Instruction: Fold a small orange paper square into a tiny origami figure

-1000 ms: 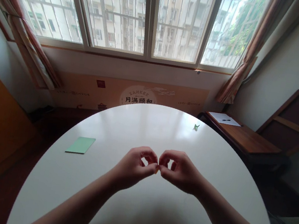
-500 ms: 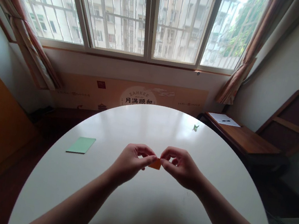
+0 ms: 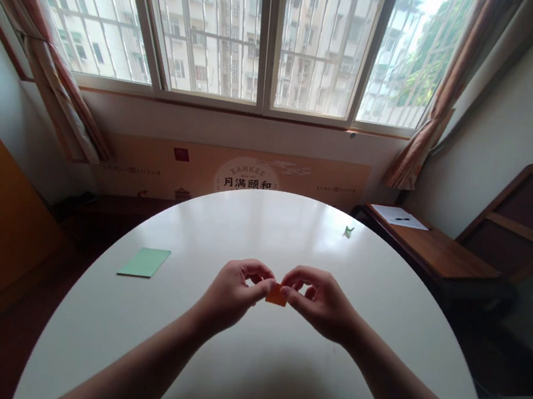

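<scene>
A small orange piece of folded paper [image 3: 276, 295] is held above the white round table [image 3: 239, 370], between my two hands. My left hand [image 3: 240, 293] pinches its left side with thumb and fingers. On the upper right of the paper, the thumb and fingertips of my right hand [image 3: 314, 299] are closed. Part of the paper is hidden behind the fingertips, so its folds cannot be made out.
A stack of green square paper [image 3: 144, 262] lies on the table at the left. Near the far right edge sits a small green folded paper figure [image 3: 348, 231]. Beyond the table, a wooden bench [image 3: 445, 251] carries a white sheet [image 3: 398, 216] with a pen.
My right hand has shifted slightly left along the paper's top, and the fingertips are closer together. The whole view has dipped a little lower in the picture.
</scene>
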A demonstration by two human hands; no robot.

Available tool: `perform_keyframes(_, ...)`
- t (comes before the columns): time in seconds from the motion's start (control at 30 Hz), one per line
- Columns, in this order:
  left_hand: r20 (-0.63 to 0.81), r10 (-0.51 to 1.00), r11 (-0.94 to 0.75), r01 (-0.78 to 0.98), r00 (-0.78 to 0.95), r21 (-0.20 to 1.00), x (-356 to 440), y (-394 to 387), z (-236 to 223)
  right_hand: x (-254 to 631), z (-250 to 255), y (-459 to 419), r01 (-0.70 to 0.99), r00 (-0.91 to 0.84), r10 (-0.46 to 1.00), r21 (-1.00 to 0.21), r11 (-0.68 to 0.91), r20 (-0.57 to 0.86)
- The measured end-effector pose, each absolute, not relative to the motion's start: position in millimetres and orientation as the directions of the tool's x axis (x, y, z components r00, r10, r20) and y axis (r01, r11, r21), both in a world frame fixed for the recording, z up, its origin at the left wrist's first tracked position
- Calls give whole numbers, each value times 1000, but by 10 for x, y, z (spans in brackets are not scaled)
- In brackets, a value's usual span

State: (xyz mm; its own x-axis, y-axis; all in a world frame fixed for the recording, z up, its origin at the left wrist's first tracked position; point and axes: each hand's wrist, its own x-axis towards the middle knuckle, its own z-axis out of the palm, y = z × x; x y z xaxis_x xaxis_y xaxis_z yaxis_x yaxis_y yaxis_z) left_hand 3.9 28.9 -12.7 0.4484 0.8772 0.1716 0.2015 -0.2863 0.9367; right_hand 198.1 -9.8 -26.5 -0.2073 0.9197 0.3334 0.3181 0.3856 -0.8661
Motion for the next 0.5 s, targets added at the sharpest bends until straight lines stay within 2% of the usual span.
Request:
perform_keyframes(0.23, 118, 875, -235, 200, 469, 951, 38, 298, -171, 2002, -296, -65, 288, -145, 935, -890, 354, 325)
perform_keyframes(0.5, 137, 877, -270, 235, 461, 934, 30, 309, -173, 1992, -305, -47, 266, -127, 942, -904, 335, 311)
